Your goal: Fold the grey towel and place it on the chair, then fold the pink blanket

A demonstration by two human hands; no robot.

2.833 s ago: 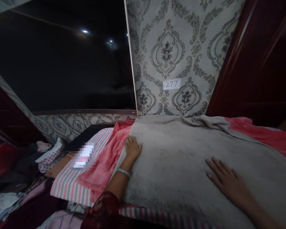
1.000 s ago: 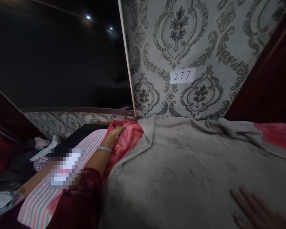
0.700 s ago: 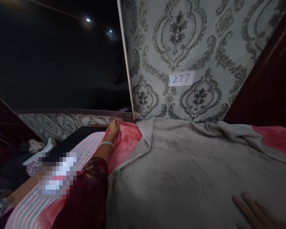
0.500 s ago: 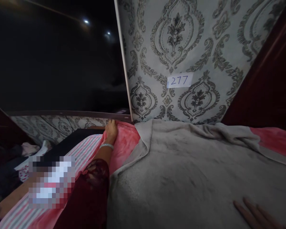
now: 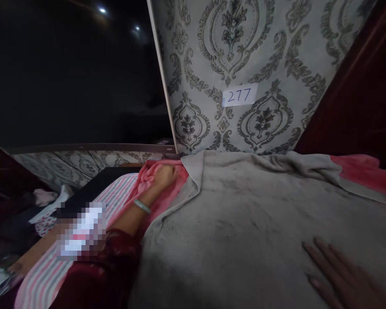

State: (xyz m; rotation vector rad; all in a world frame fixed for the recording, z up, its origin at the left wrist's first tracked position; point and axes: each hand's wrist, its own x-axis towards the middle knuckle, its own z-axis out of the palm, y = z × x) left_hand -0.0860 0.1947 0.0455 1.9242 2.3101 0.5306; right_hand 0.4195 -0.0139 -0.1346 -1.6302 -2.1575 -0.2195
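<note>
Grey blanket (image 5: 251, 214): spread flat over most of the bed, its far edge against the patterned wall (image 5: 260, 51) and its near-left corner folded back. Pink blanket (image 5: 154, 180): beneath the grey blanket, showing at its left and far-right edges. Left hand (image 5: 163, 175): on the pink blanket just left of the grey blanket's folded corner, fingers curled into the pink cloth; grip not clear. Right hand (image 5: 341, 274): flat on the grey blanket's near-right part, fingers spread, holding nothing. Striped sheet (image 5: 51, 270): left of the pink blanket. Label "277" (image 5: 239, 95): on the wall above the grey blanket.
</note>
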